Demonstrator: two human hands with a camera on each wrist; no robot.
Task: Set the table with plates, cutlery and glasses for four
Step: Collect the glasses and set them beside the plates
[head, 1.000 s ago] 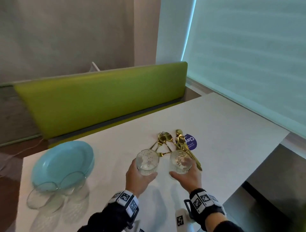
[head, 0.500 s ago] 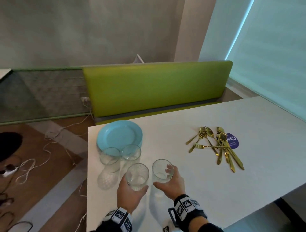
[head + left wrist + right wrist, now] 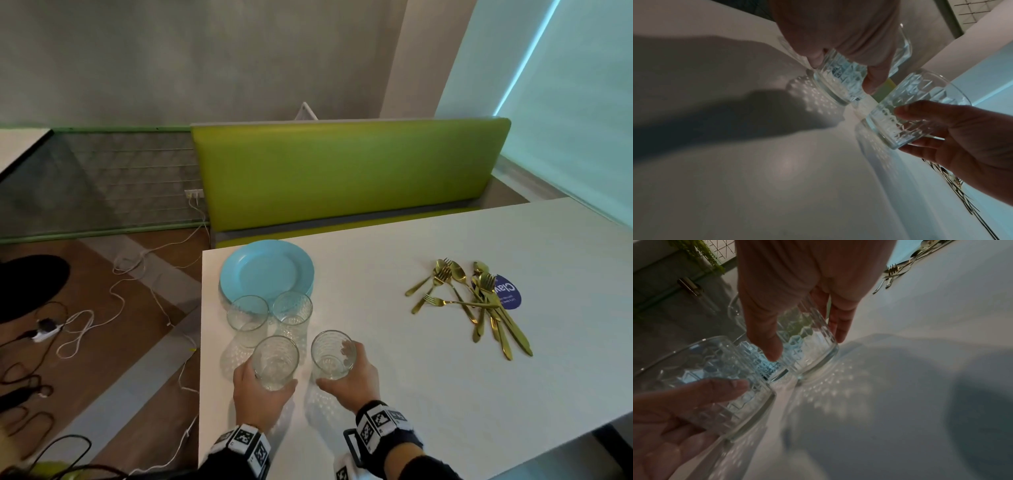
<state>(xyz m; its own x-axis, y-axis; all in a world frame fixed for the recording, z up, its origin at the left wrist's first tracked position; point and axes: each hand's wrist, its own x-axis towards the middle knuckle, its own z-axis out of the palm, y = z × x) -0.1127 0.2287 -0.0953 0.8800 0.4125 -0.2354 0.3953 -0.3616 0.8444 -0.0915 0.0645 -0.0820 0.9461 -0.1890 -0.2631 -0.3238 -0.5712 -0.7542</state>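
Observation:
My left hand (image 3: 257, 394) grips a clear patterned glass (image 3: 275, 363) near the table's front left. My right hand (image 3: 349, 377) grips a second glass (image 3: 332, 354) just to its right. In the left wrist view the left hand's glass (image 3: 840, 78) sits low over the table, and the right hand's glass (image 3: 910, 110) is tilted. I cannot tell whether either base touches. Two more glasses (image 3: 247, 317) (image 3: 293, 313) stand behind them. Farther back sit the stacked blue plates (image 3: 267, 270). A heap of gold cutlery (image 3: 472, 301) lies to the right.
The white table (image 3: 411, 394) has its left edge close beside the glasses. Cables (image 3: 85, 325) trail over the wooden floor beyond it. A green bench (image 3: 342, 171) runs along the far side. A blue sticker (image 3: 507, 296) lies under the cutlery.
Both hands have carried their glasses left, away from the cutlery heap and up to the two standing glasses and the plates. The head view has swung left too.

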